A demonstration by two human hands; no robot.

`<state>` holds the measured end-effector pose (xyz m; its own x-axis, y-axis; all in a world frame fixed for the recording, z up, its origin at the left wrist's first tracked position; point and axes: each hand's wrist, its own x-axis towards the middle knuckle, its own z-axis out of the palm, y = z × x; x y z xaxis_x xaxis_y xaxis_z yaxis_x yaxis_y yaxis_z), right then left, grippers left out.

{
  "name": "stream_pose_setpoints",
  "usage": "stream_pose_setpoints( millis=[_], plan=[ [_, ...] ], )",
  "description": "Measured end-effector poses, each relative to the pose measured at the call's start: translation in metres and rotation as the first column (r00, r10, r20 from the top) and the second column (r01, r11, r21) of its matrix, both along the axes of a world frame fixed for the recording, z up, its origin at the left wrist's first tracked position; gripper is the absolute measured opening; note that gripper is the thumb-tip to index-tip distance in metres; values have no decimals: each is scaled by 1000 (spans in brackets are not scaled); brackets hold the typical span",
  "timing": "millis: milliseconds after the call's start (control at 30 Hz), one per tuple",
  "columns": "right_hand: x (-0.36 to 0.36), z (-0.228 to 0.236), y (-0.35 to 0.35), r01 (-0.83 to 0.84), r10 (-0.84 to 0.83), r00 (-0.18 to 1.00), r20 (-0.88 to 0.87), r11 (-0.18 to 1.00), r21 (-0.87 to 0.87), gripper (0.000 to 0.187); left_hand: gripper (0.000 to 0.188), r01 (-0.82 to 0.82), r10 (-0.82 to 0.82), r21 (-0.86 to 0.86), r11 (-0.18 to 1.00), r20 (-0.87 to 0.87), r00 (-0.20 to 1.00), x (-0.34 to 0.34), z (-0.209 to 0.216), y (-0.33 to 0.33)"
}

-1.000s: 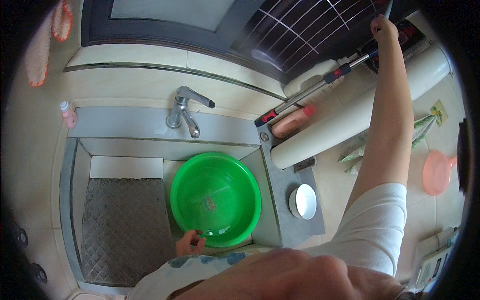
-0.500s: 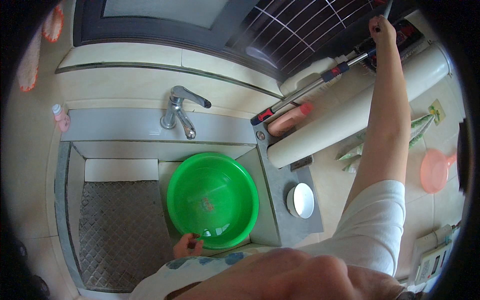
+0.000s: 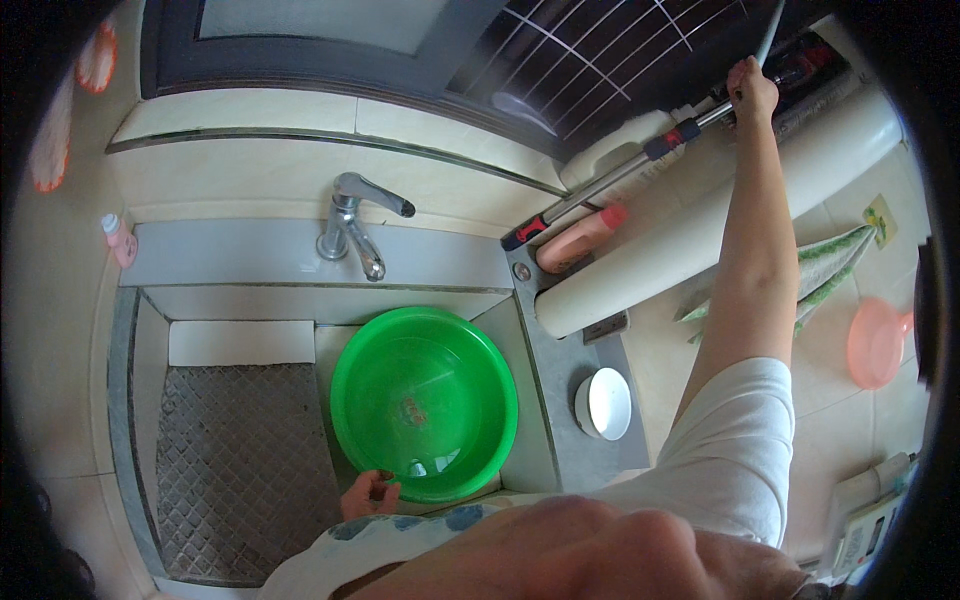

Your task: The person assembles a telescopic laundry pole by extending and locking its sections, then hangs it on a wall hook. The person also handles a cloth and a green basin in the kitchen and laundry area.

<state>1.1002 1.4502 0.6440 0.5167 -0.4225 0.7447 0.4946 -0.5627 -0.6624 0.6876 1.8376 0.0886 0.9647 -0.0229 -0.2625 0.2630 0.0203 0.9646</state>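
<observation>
At the far upper right, my outstretched right hand [image 3: 752, 88] is closed in a fist around a pale, slender stick-like thing [image 3: 768, 38]. Its upper end runs out of the picture, so I cannot tell its kind. My left hand [image 3: 370, 494] rests low in the sink, its fingers curled at the near-left rim of a green plastic basin [image 3: 345, 400]. Clear water seems to lie in the basin. A metal telescopic pole [image 3: 620, 173] with black and red grips slants just below my right hand.
A chrome tap [image 3: 345, 225] stands behind the sink, with a ribbed grey washing slope [image 3: 240, 460] at left. A white bowl [image 3: 603, 404] sits on the right ledge. Nearby are a pink bottle [image 3: 580, 240], a white pipe [image 3: 690, 240], a green-edged cloth [image 3: 830, 265] and a pink dipper [image 3: 873, 343].
My right hand has moved slightly down and left, and more of the pale thing shows above it. My left hand stays by the basin rim.
</observation>
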Motion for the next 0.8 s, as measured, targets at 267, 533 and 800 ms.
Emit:
stream_pose_setpoints(
  millis=[267,533,800],
  plan=[
    [-19,-4,9,-180,178,981,83,983,18,26,26,46,-47,34,998,41,998,1,-1,1],
    [-63,-50,55,-403,395,915,80,904,141,23,28,73,-101,112,991,274,956,0,-12,3],
    [-130,-122,115,-688,695,703,148,613,388,22,26,49,-98,131,990,398,912,2,-13,-5]
  ],
)
